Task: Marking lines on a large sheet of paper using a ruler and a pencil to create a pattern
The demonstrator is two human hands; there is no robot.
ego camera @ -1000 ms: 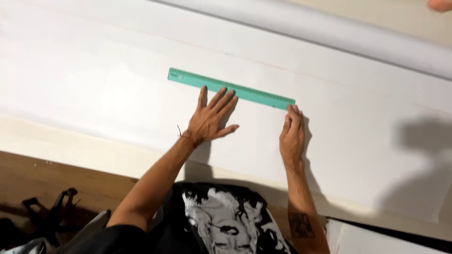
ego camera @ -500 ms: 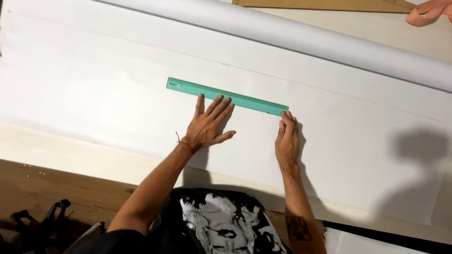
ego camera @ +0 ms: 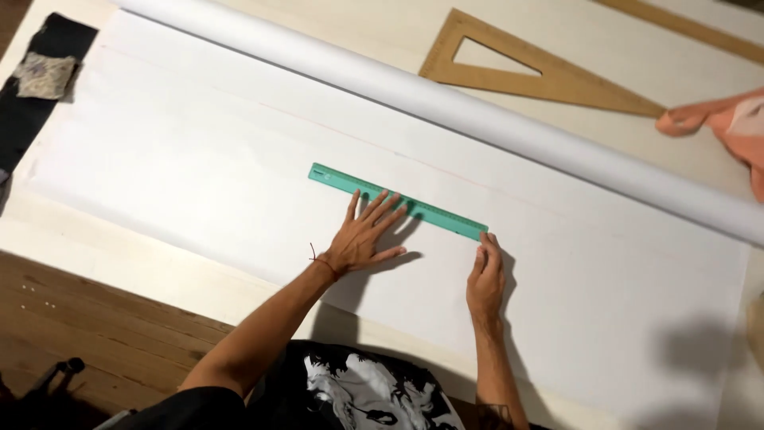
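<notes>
Positioning step, by the look of it: long translucent green plastic ruler [ego camera: 398,201] lying flat and slanted on the wide sheet of white paper [ego camera: 199,159], roughly mid-sheet and well below the rolled-up end of the paper [ego camera: 446,99]. Left hand [ego camera: 364,236] spread flat, fingers splayed, fingertips pressing on the ruler's middle stretch, pinning rather than gripping. Right hand [ego camera: 485,275] laid flat too, fingers together, fingertips touching the ruler's right end; nothing held in it as far as can be seen, no pen or pencil visible. Likely still a matter of aligning the edge, perhaps against the faint reddish line [ego camera: 334,123] running parallel above; a steady downward press and a marking tool probably needed next. Paper smooth and matt, slightly curled toward the roll; ruler thin, glossy, with fine graduations. Further off, a large wooden set square [ego camera: 549,80] on the pale tabletop [ego camera: 366,24], another person's hand [ego camera: 700,118] at its tip. Dark cloth strip [ego camera: 32,111] at far left.
</notes>
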